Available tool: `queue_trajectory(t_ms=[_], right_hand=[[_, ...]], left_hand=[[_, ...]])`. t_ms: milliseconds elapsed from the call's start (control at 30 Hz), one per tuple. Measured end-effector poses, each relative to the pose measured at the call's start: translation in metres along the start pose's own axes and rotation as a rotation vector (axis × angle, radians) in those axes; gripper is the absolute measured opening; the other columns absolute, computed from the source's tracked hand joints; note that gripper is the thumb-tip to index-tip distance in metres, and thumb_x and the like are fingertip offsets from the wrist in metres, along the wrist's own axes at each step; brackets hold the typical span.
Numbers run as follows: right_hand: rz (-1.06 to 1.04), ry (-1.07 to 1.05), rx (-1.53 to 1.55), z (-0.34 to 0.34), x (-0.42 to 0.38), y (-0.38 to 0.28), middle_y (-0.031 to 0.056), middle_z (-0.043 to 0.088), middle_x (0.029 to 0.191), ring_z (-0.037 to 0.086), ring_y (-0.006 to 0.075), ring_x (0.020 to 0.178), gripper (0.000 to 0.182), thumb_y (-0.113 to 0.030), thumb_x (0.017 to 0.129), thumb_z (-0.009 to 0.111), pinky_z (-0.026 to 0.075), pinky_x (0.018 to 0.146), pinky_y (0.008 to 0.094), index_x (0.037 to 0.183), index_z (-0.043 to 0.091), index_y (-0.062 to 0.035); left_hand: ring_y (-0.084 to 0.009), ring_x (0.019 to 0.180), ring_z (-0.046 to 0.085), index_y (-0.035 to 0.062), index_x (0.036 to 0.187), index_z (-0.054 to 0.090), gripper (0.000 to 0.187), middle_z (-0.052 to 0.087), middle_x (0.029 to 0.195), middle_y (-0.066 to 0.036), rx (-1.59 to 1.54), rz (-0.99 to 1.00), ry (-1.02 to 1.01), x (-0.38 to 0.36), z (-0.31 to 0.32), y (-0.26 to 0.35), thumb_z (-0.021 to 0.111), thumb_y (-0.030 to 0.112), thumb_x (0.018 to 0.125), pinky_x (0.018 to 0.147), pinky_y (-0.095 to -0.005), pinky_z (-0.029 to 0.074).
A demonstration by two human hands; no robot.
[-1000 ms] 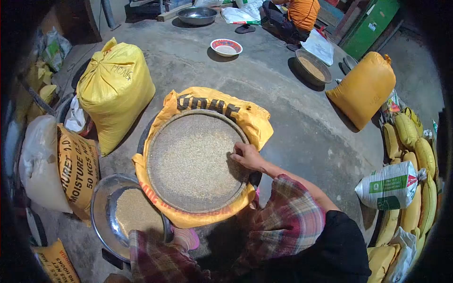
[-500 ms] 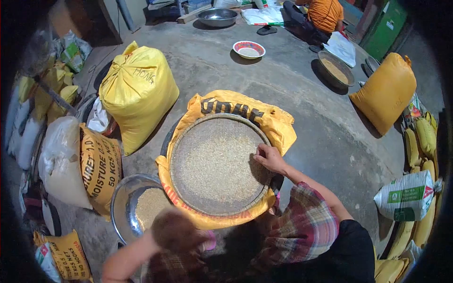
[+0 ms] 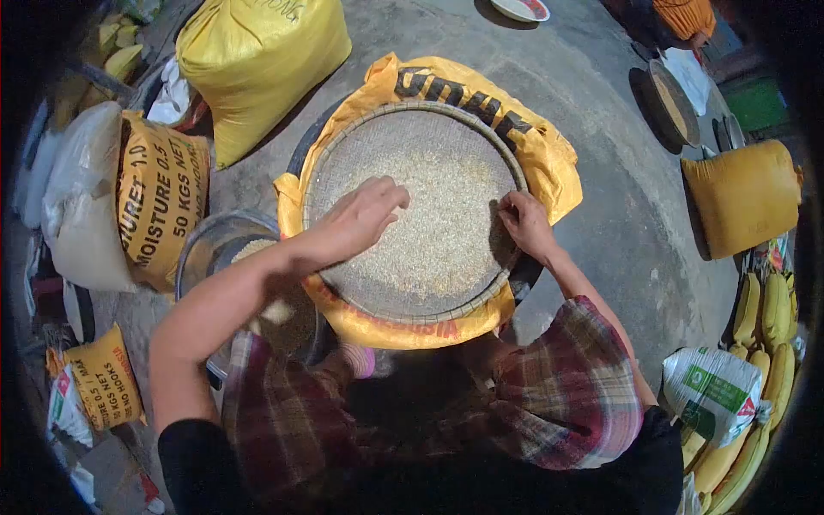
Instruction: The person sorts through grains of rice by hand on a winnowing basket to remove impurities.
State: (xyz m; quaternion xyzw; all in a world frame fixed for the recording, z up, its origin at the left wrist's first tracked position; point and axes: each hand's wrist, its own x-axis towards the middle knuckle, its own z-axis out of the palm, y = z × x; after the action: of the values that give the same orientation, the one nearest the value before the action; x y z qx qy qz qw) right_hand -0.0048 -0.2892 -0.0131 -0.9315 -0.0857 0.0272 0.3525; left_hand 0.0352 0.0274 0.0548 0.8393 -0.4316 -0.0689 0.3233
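Note:
A round woven winnowing tray [image 3: 330, 159] holds a spread of pale grain [image 3: 438, 249] in front of me. It rests on a yellow-orange printed sack [image 3: 558, 167] draped over something dark and rounded. My left hand [image 3: 365, 215] is above the grain on the tray's left side, fingers loosely bent and thumb apart, with nothing visible in it. Near the right rim, my right hand [image 3: 526, 225] has its fingertips pinched together low over the grain; whatever they hold is hidden. Below my left forearm stands a metal basin [image 3: 190, 236] with grain inside, partly covered by the arm.
A full yellow sack [image 3: 270, 64] stands at upper left, a printed orange sack [image 3: 163, 197] below it. On the right are an orange sack [image 3: 742, 202], a white-green sack [image 3: 712, 386] and several long yellow sacks. Farther off are a grain pan [image 3: 674, 103] and a person in orange [image 3: 687, 15].
My left hand has swung from low near the basin up over the tray. My right hand stays pinched by the right rim. The view has tipped downward and turned.

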Motion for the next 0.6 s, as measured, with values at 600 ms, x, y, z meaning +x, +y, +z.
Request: queue_trajectory(t_ms=[600], right_hand=[[-0.059,0.042,-0.26,0.028,0.056,0.005,0.0234,0.053,0.092,0.051,0.0413,0.086,0.012,-0.011,0.085,0.05,0.041,0.076,0.0476,0.09,0.05,0.0006]], left_hand=[[-0.028,0.092,0.051,0.0085,0.086,0.057,0.015,0.052,0.093,-0.008,0.212,-0.193,0.257,-0.026,-0.004,-0.014,0.063,0.019,0.076,0.079,-0.0395,0.037]])
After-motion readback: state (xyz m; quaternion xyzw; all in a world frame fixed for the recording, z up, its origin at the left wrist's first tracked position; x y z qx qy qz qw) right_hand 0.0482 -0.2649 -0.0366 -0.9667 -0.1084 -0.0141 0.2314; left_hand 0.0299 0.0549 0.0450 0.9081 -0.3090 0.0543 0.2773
